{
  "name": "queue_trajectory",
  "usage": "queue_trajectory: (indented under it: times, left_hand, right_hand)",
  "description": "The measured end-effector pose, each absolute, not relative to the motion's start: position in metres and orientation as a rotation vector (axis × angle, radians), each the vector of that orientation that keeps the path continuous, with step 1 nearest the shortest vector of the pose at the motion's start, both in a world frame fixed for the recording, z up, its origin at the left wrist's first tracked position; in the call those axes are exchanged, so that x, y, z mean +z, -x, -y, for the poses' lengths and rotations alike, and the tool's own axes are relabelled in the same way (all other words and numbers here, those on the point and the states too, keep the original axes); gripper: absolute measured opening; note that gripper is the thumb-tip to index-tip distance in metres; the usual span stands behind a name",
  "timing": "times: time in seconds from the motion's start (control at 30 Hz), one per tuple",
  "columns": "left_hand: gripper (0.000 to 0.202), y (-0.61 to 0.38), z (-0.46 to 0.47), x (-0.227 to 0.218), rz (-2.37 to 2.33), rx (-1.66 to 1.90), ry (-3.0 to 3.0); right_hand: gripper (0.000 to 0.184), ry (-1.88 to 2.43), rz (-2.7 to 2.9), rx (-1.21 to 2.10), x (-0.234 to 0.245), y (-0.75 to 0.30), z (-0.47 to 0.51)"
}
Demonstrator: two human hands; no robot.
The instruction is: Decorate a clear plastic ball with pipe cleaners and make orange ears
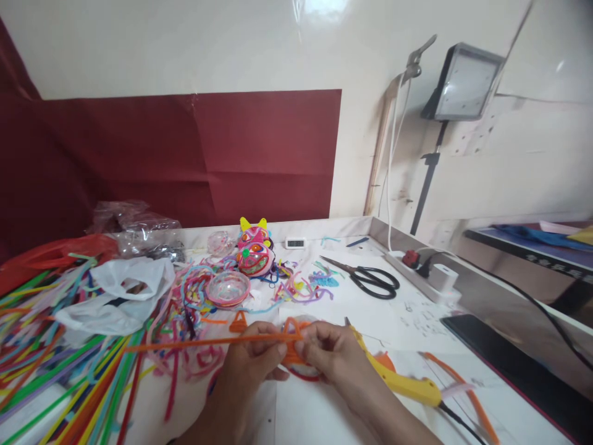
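Observation:
My left hand (252,364) and my right hand (331,355) meet low in the middle of the table, both pinched on an orange pipe cleaner (208,341) that sticks out to the left. Between the fingertips the orange wire is bent into a small looped shape (293,327). A round red-rimmed piece (303,372) lies under the hands. A yellow glue gun (403,382) rests just right of my right wrist.
Several coloured pipe cleaners (55,371) spread across the left. White plastic bag (115,296), clear pink-rimmed bowl (228,288) and a pink cat-face craft (254,250) sit behind. Black scissors (370,278), a power strip (426,275) and a dark phone (509,358) are on the right.

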State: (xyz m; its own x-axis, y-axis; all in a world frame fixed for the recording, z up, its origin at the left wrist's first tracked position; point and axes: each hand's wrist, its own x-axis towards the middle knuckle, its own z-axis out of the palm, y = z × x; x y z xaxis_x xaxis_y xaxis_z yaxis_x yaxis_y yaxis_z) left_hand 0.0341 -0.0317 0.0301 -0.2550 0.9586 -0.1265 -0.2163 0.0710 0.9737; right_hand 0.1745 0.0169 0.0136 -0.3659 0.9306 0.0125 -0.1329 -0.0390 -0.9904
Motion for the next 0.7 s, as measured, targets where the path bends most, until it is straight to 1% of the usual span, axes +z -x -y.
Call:
queue_trajectory:
  times: [0.2, 0.33, 0.47, 0.7]
  left_hand:
    - [0.035, -0.031, 0.028, 0.024, -1.318, 1.462, -0.860]
    - [0.034, -0.029, 0.026, 0.019, -1.328, 1.530, -0.911]
    - [0.033, -0.028, 0.030, 0.022, -1.218, 1.521, -0.899]
    - [0.037, -0.032, 0.035, 0.029, -1.094, 1.500, -0.887]
  right_hand:
    - [0.030, 0.908, 1.366, 1.547, 0.013, -0.175, -0.016]
    - [0.024, 0.912, 1.381, 1.549, 0.014, -0.175, -0.017]
    - [0.019, 0.906, 1.387, 1.547, 0.017, -0.175, -0.015]
    - [0.017, 0.904, 1.386, 1.525, 0.018, -0.175, -0.013]
